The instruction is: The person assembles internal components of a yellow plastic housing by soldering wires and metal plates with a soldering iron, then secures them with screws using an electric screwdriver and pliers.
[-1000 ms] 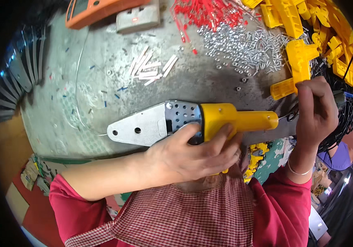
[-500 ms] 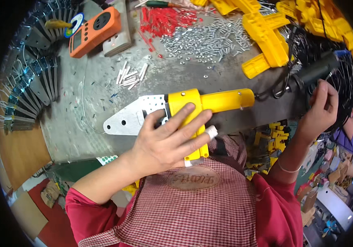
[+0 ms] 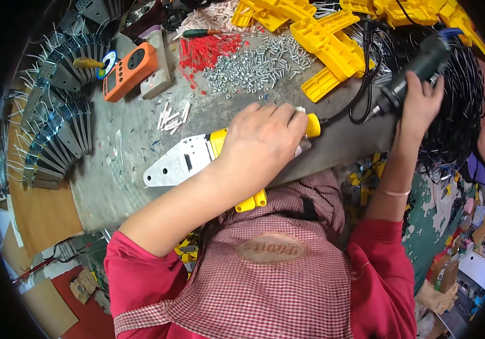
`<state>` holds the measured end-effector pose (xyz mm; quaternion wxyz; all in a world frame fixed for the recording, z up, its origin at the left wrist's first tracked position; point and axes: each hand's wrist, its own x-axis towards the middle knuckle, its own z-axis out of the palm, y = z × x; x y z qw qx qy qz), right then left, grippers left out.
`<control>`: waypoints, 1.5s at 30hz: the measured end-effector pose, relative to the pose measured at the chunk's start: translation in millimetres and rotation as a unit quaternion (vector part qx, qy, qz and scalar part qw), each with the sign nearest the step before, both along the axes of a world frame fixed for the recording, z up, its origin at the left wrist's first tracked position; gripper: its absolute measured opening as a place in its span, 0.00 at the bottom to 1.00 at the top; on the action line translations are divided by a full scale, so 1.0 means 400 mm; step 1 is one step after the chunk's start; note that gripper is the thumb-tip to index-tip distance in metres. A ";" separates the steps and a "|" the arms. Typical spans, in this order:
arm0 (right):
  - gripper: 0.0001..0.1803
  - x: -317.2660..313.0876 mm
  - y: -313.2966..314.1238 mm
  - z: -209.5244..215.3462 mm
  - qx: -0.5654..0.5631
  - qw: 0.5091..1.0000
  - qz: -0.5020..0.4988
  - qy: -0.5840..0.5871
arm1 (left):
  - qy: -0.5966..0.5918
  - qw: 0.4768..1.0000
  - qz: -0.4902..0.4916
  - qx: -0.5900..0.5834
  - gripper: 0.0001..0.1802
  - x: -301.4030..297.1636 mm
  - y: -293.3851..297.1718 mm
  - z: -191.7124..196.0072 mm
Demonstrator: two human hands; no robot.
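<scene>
Yellow-handled tool (image 3: 202, 153): left hand (image 3: 265, 135) gripping handle (image 3: 313, 125); right hand (image 3: 421, 103) at dark driver (image 3: 428, 57), cannot tell if grip closed.

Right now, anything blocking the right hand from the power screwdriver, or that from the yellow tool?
Nothing visible separates the right hand from the power screwdriver; they appear to touch. A black cord lies between the screwdriver and the yellow tool, which the left hand partly covers.

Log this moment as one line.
left hand: on yellow-and-grey device | right hand: on dark cylindrical tool | tabletop: loose screws, orange meter
</scene>
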<state>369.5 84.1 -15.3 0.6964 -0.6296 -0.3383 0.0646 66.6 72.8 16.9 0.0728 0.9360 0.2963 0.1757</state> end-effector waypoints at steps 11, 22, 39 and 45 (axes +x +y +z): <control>0.33 -0.163 -0.067 0.161 0.171 0.940 0.289 0.056 | -0.062 0.986 0.021 -0.155 0.22 0.000 0.019 0.013; 0.39 -0.155 -0.134 0.160 0.044 0.933 0.328 0.145 | -0.035 0.987 0.035 -0.153 0.19 -0.006 0.019 0.020; 0.35 -0.322 -0.044 0.216 0.070 0.806 0.587 0.044 | -0.104 0.968 0.057 -0.221 0.17 -0.017 0.035 -0.025; 0.36 -0.322 -0.030 0.213 0.067 0.775 0.626 0.061 | -0.109 0.973 0.039 -0.202 0.18 -0.013 0.023 -0.025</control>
